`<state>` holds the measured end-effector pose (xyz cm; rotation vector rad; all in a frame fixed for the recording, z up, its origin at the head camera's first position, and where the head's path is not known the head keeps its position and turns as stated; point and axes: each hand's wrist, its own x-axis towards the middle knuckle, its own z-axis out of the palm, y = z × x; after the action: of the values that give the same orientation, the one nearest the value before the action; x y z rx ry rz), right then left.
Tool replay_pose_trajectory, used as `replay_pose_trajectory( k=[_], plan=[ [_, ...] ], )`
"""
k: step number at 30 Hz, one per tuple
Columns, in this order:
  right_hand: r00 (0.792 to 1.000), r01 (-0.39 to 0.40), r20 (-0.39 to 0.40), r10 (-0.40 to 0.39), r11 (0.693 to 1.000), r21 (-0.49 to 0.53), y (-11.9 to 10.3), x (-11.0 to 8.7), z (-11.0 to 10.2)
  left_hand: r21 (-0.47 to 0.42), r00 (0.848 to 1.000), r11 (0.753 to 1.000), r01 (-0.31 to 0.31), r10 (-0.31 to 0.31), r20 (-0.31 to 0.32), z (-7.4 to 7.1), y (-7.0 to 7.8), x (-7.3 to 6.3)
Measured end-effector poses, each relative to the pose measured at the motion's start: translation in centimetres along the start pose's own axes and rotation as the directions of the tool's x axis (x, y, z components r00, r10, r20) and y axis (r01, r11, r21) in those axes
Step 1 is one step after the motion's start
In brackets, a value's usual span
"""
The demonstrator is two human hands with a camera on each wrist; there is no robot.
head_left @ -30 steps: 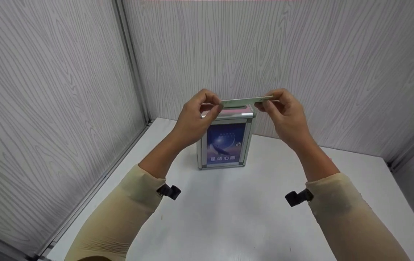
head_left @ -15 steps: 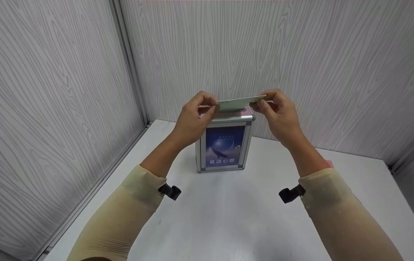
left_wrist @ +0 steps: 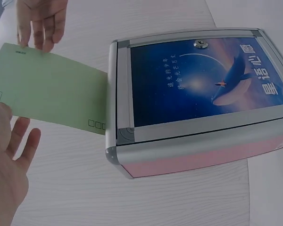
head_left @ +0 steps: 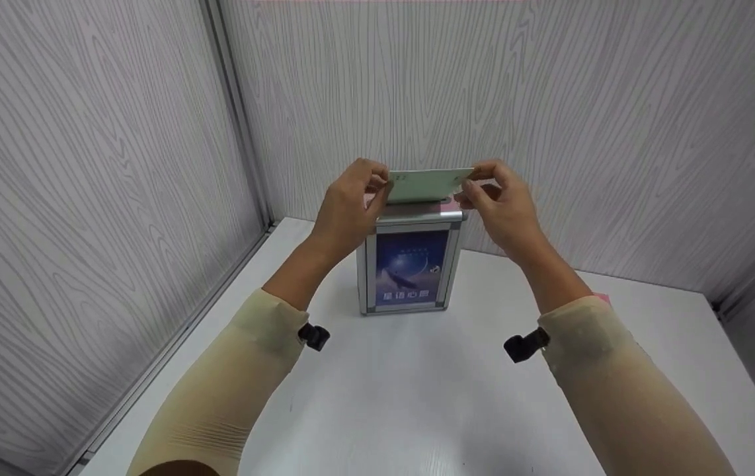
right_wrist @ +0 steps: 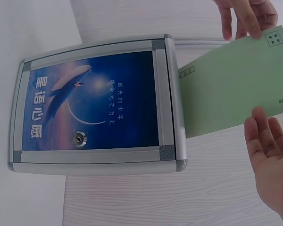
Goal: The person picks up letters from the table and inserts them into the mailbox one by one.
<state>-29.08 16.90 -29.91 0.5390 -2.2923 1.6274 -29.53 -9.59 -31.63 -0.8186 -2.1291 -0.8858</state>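
A pale green envelope (head_left: 425,186) with printed postcode squares stands upright at the slotted top of a metal-framed letter box (head_left: 410,268). My left hand (head_left: 349,201) pinches the envelope's left edge between thumb and fingers. On the opposite edge my right hand (head_left: 504,208) pinches it the same way. Both wrist views show the envelope (left_wrist: 49,87) reaching to the box's top edge, where its lower edge is hidden behind the frame. The box's front (right_wrist: 89,101) carries a blue picture of a whale, white lettering and a small round lock (right_wrist: 79,138).
The box stands on a white table (head_left: 410,390), close to the wood-grain back wall (head_left: 457,79). Another such wall (head_left: 86,198) rises on the left. A small pink item (head_left: 603,297) shows behind the right sleeve (head_left: 589,344).
The envelope has tipped from nearly flat to upright, showing more of its face, and its lower edge has come to the box's top. The right hand has moved left, closer to the left hand.
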Motion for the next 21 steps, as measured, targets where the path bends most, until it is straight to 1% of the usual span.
replay_pose_trajectory(
  k=[2,5,8,12,15,18,21],
  plan=[
    [0.999,0.035,-0.031,-0.036,0.999,-0.018,-0.4,0.0,0.1,0.040,0.999,0.998,-0.038,0.038,0.000,0.0,-0.2,0.0],
    [0.990,0.113,-0.072,-0.119,0.991,-0.074,-1.0,0.0,0.5,0.073,0.997,0.994,-0.080,0.080,-0.001,-0.1,-0.4,-0.1],
    [0.975,0.186,-0.102,-0.200,0.973,-0.133,-1.2,0.1,0.9,0.124,0.992,0.984,-0.125,0.128,-0.017,0.0,-0.6,-0.1],
    [0.951,0.242,-0.137,-0.277,0.943,-0.228,-0.8,0.4,1.3,0.184,0.981,0.966,-0.180,0.190,-0.039,0.3,-1.2,-0.1],
    [0.943,0.248,-0.144,-0.300,0.922,-0.297,-0.1,0.6,1.5,0.214,0.975,0.956,-0.202,0.216,-0.045,0.6,-1.7,-0.3],
    [0.947,0.237,-0.132,-0.293,0.915,-0.325,0.8,0.8,1.7,0.247,0.974,0.947,-0.204,0.222,-0.050,1.0,-2.1,-0.6],
    [0.954,0.222,-0.119,-0.276,0.914,-0.339,1.6,1.0,2.0,0.285,0.976,0.940,-0.186,0.210,-0.054,1.4,-2.7,-0.8]
  ],
)
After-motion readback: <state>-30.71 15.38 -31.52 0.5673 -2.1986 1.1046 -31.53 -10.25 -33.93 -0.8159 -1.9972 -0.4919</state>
